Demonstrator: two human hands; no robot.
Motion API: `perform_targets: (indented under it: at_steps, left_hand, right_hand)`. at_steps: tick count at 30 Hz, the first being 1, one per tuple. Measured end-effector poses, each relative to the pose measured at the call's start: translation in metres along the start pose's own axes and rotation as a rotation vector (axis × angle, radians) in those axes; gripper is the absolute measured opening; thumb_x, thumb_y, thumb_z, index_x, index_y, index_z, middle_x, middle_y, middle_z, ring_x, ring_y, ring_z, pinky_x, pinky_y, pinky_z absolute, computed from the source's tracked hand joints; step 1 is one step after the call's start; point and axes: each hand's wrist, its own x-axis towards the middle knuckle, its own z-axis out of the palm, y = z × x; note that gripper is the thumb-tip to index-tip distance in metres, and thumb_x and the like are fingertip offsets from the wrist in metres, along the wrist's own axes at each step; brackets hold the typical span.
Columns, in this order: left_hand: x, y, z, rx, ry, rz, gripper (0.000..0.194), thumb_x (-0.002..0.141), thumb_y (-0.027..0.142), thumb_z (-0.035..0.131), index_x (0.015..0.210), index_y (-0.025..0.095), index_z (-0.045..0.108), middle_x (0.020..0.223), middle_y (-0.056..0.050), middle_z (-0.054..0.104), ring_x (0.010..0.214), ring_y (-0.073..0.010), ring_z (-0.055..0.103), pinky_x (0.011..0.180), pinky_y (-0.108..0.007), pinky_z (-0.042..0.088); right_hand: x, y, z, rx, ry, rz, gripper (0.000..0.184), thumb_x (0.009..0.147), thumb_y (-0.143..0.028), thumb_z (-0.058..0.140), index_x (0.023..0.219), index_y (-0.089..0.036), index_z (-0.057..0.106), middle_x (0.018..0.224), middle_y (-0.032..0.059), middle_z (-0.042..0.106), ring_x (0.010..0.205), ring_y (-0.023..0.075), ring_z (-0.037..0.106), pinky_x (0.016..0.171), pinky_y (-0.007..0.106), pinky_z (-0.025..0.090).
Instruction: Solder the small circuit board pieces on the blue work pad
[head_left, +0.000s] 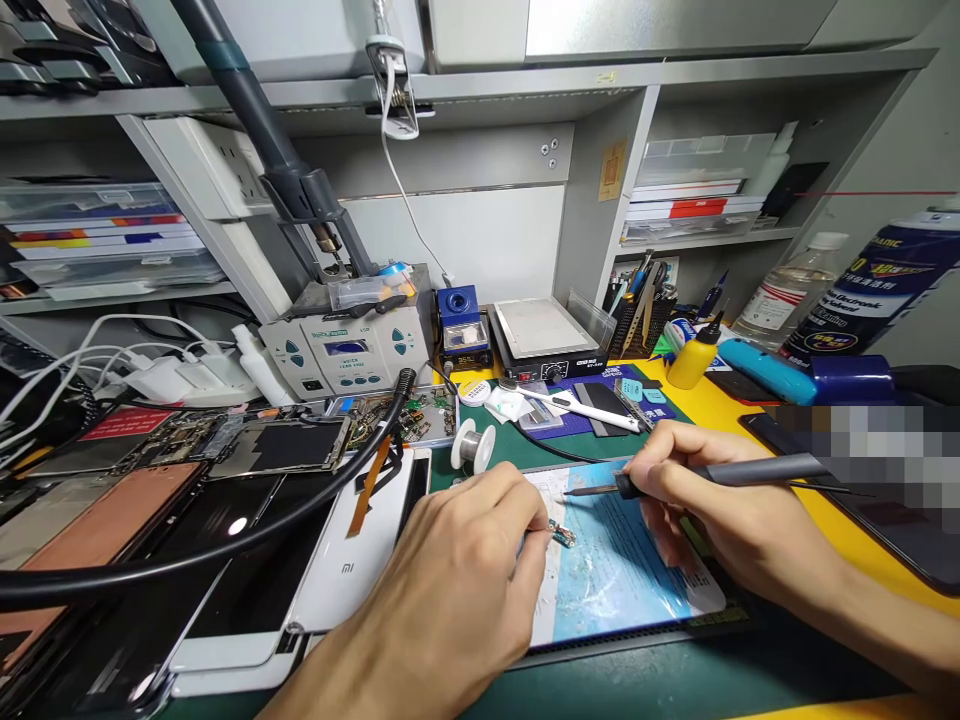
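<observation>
My left hand [480,560] is closed on a small circuit board [561,534], whose right end sticks out past the thumb and forefinger. The rest of the board is hidden by my fingers. In my right hand [697,490] I hold a soldering iron [757,470] like a pen. Its thin tip points left, above and a little apart from the board. Both hands are over a blue and white printed sheet [622,580] on the green mat [600,690]. A spool of solder wire [474,446] stands just behind my left hand.
Several opened phones and a white phone back [352,550] lie at left, with a black hose [225,560] arching over them. A grey rework station [345,345], a hot plate [547,340] and a white brush [577,406] stand behind. A yellow bottle [694,358] and a black phone [862,500] are at right.
</observation>
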Motion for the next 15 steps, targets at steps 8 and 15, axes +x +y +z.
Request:
perform_targets:
  at_steps: [8, 15]
  left_hand:
    - [-0.0013, -0.0025, 0.0005, 0.056, 0.047, 0.106, 0.016, 0.097, 0.014, 0.050, 0.087, 0.019, 0.061, 0.084, -0.001, 0.065, 0.078, -0.0163, 0.062, 0.071, -0.031, 0.047]
    - [-0.0027, -0.0082, 0.0033, 0.259, 0.072, 0.312, 0.022, 0.089, 0.001, 0.051, 0.087, 0.018, 0.064, 0.082, -0.003, 0.066, 0.073, -0.0180, 0.059, 0.068, -0.032, 0.047]
  right_hand:
    - [0.0014, -0.0019, -0.0012, 0.009, -0.016, 0.018, 0.026, 0.080, -0.031, 0.069, 0.060, -0.021, 0.057, 0.043, -0.0042, 0.057, 0.033, 0.0123, 0.052, 0.033, 0.020, 0.034]
    - [0.0062, -0.0030, -0.0060, -0.001, -0.071, 0.031, 0.022, 0.078, -0.028, 0.068, 0.061, -0.021, 0.056, 0.042, -0.0035, 0.057, 0.032, 0.0128, 0.052, 0.032, 0.021, 0.034]
